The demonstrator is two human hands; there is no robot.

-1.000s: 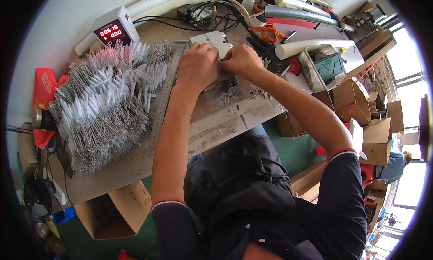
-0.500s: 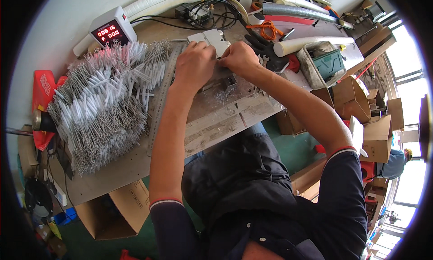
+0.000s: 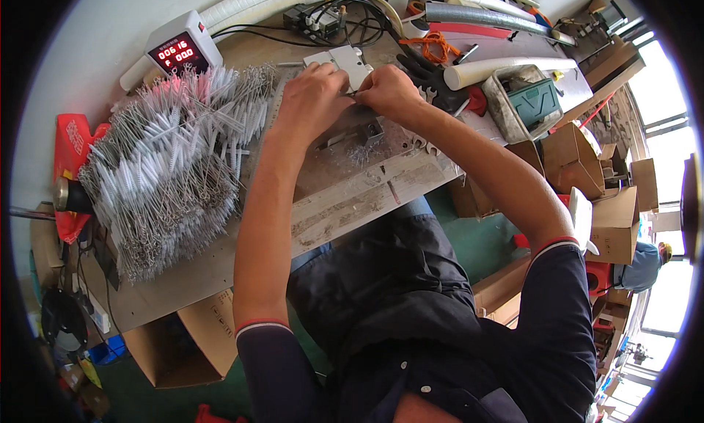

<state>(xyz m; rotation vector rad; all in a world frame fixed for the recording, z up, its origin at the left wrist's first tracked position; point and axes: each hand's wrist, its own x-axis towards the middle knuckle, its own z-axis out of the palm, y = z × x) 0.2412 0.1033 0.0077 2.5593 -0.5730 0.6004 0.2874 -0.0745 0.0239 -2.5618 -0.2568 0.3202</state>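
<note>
My two hands meet at the white plate-like block (image 3: 350, 66) of a small device on the workbench. My left hand (image 3: 317, 94) lies over the block's left side, its fingers bent and closed. The fingertips of my right hand (image 3: 389, 91) are pinched together at the block's near right corner. Whatever lies between the fingers is too small or hidden to make out. Nearer me, a small metal fixture (image 3: 374, 132) stands on the bench with bits of clear bristle around it. To the left is a large heap of white bristle brushes (image 3: 169, 166) with twisted wire stems.
Behind the brushes stands a counter box (image 3: 183, 45) with a red lit display. A steel ruler (image 3: 274, 104) lies beside the heap. On the right are open-end wrenches (image 3: 427, 95), a black glove (image 3: 422, 72), a foam tube (image 3: 506, 72) and a grey bin (image 3: 506, 107) holding a green box.
My left hand and forearm have shifted slightly left, uncovering more of the metal fixture. My right hand stays pinched at nearly the same place.
</note>
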